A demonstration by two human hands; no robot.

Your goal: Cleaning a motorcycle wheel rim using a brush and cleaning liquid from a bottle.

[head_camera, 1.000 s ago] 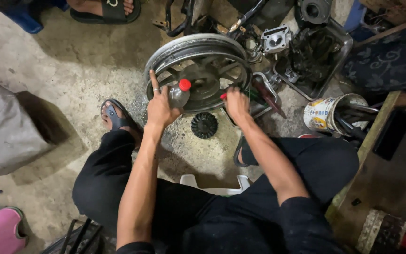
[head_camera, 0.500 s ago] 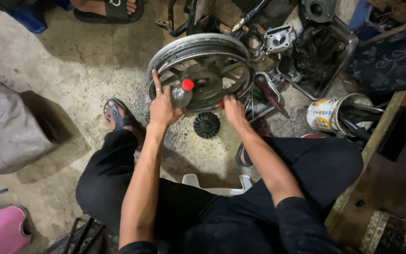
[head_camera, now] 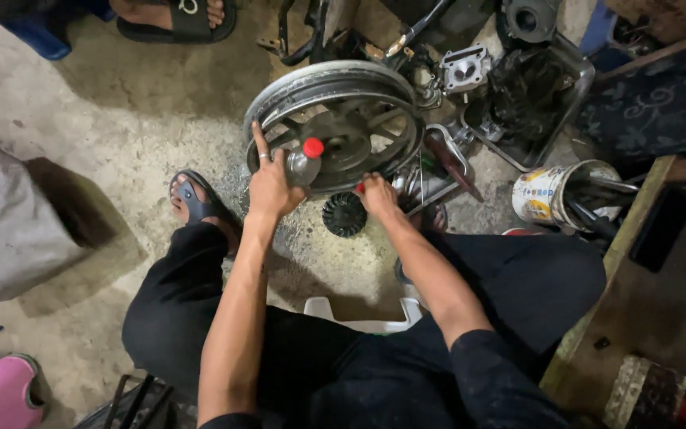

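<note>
My left hand [head_camera: 270,187] has come down a little along the near edge of the wheel rim [head_camera: 335,131] over the last second, and it is closed around a small clear bottle with a red cap [head_camera: 305,163], the forefinger stretched up along the rim's metal edge. The bottle now sits against the rim's near side, left of the hub, cap tilted toward the hub, where a moment ago it was held a touch higher over the spokes. My right hand [head_camera: 376,195] has slid down too, from the rim's right edge to its lower right; it is curled around something small and red that I cannot make out, and whether the fingers are fully closed I cannot tell. The rim itself has not shifted on the concrete floor [head_camera: 121,111]. Just below the rim, between my hands, lies a black toothed gear [head_camera: 344,214], untouched. I judge both hands are settling lower to work at the rim's near side.
</note>
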